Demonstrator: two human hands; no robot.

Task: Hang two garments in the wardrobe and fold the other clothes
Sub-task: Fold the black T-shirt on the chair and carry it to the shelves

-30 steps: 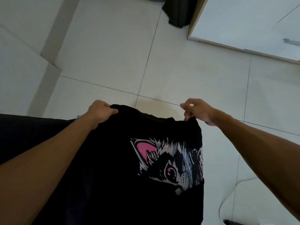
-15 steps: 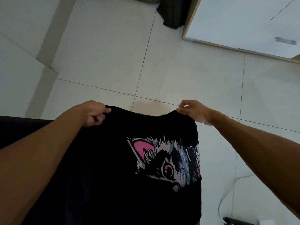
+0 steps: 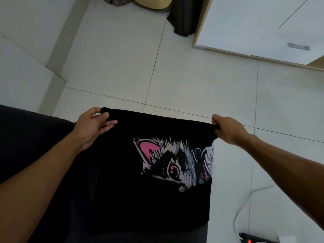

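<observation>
Both forearms reach forward and down, wide apart. Left hand (image 3: 95,125) pinches the top left corner of the shirt (image 3: 140,199): thumb on the far side of the edge, fingers (image 3: 109,123) laid fairly straight over the near face. Right hand (image 3: 226,129) is fisted, knuckles up, with the top right corner clamped inside; a small tab of cloth pokes out of the fist. The shirt's top edge runs taut and nearly level between the two hands, slightly lower on the right, and the black cloth hangs down from it toward the camera. A cat print (image 3: 175,162), pink ear and pink eye, sits below the edge on the right half, cut off at the shirt's right side. Lower left, a dark surface (image 3: 26,137) lies under the left forearm; where the shirt ends and this begins cannot be told. Beyond the hands: pale tiled floor (image 3: 114,67). Top right, a white cabinet (image 3: 254,23) with a metal handle (image 3: 299,46); a black cloth (image 3: 184,16) hangs beside it. Bottom right, a white cable (image 3: 245,204) runs to a black power strip (image 3: 252,240) with a red light.
</observation>
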